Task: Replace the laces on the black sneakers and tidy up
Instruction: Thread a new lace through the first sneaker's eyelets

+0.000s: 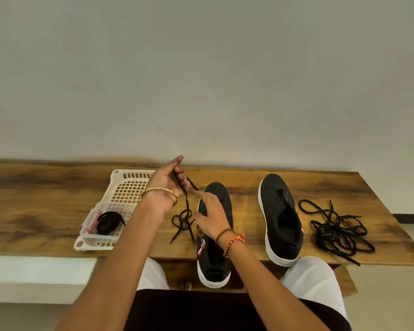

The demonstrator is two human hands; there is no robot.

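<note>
**Lacing at the wooden bench**

A long wood-grain bench [58,199] stood against a plain pale wall [201,68]. Two black, white-soled sneakers lay on it, toes to the wall, heels toward the person; the near sneaker [215,263] overhung the front edge, the other sneaker [281,223] beside a tangled lace pile [337,232]. The left hand [167,185] pinched a black lace [185,211], raised; the right hand [212,216] rested on the near sneaker, fingers loosely curled. A white basket [120,194] sat left.
</note>
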